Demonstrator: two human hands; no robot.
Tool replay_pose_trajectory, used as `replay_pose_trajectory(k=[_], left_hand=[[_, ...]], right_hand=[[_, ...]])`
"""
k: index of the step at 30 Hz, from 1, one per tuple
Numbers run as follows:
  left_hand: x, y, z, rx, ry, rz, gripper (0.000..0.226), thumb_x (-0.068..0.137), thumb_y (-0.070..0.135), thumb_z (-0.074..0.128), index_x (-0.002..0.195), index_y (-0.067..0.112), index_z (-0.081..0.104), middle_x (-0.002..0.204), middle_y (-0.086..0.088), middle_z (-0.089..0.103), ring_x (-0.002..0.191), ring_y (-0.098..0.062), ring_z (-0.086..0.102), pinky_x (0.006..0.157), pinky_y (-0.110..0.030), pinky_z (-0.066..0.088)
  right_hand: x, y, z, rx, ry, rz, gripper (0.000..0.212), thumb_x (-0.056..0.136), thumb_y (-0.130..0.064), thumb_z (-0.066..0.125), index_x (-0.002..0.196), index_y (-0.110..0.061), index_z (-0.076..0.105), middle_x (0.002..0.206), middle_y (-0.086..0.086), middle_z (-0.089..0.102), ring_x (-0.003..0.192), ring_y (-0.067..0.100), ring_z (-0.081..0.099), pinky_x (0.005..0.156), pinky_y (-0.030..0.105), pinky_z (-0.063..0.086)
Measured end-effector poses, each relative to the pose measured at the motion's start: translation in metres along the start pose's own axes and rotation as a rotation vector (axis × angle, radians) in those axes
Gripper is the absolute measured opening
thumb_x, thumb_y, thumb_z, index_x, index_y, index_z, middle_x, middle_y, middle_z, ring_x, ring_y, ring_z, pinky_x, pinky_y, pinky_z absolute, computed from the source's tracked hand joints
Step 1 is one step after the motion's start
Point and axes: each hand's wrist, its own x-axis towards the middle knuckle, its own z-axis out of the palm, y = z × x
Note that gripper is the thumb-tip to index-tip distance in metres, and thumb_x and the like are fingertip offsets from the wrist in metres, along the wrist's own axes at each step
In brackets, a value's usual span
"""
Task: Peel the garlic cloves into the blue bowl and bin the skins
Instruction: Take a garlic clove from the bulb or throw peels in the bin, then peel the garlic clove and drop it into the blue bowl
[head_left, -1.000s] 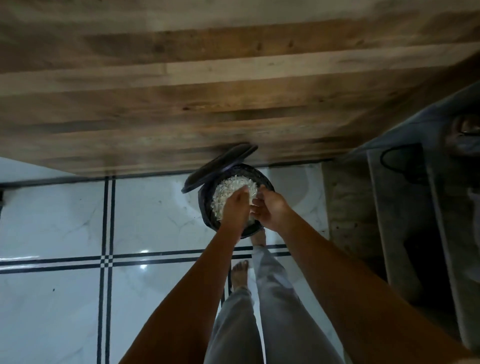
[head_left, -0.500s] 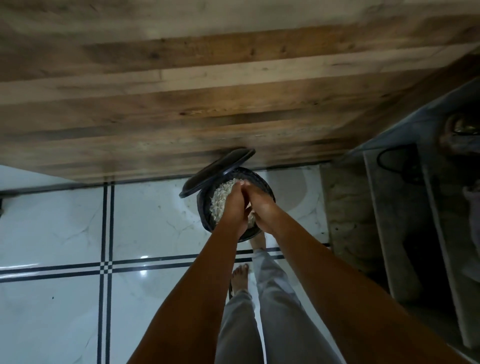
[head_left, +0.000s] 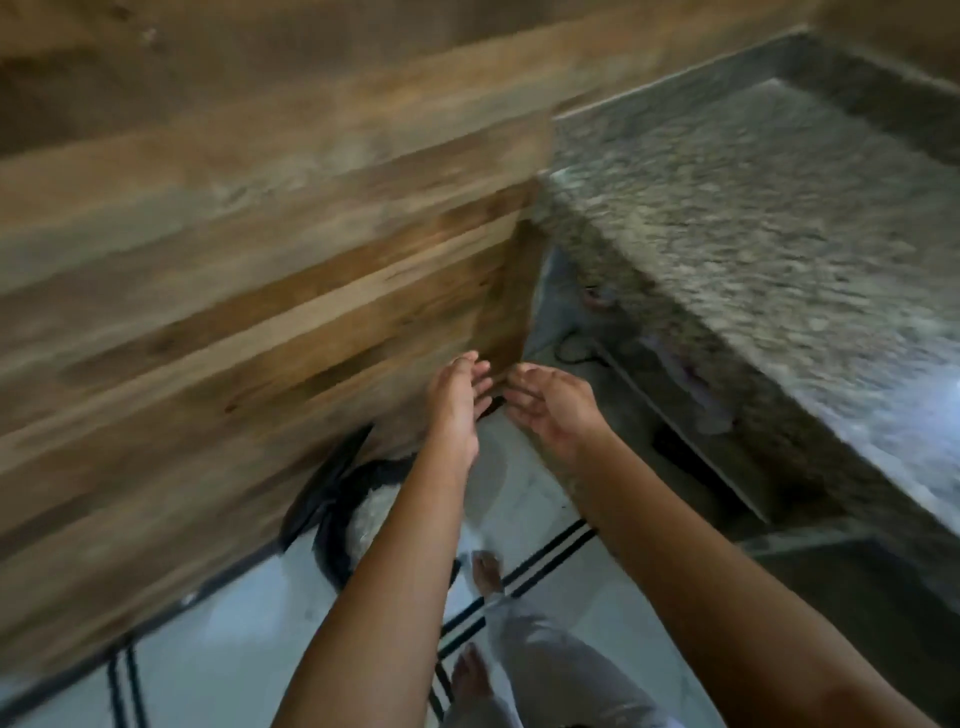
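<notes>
Holds left hand (head_left: 457, 408) and right hand (head_left: 553, 415) up side by side, near but apart, palms turned toward each other, in front of the corner of a wood panel (head_left: 260, 312). Keeps left fingers (head_left: 475, 374) fairly straight and slightly spread, gripping nothing. Keeps right fingers (head_left: 522, 382) loosely curled and parted, also empty. Stands barefoot on white tiled floor (head_left: 234, 649) with black lines, feet (head_left: 485, 571) and pale trousers (head_left: 540, 660) visible between the forearms. Black bin (head_left: 332, 540) on the floor below the left forearm, close against the wood panel, lid (head_left: 322, 493) tipped up on its left side. Pale skins (head_left: 371, 514) inside the bin, partly hidden by the forearm. Speckled stone tabletop (head_left: 753, 234) to the right. Heavy blur throughout; cannot tell finer detail.
</notes>
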Motion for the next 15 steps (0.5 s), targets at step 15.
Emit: replay_pose_trajectory(k=[15], left_hand=[[-0.225,-0.158,0.336,0.45,-0.886,-0.003,0.015,0.098,0.019,0.044,0.087,0.017,0.055,0.082,0.0,0.059,0.066,-0.012,0.053,0.059,-0.025,0.04]], right_hand=[[-0.176,-0.108,-0.382,0.461,0.618,-0.483,0.009,0.094,-0.014,0.052,0.088,-0.013,0.057,0.086,0.004,0.063,0.073,0.019,0.059,0.062,0.029,0.048]])
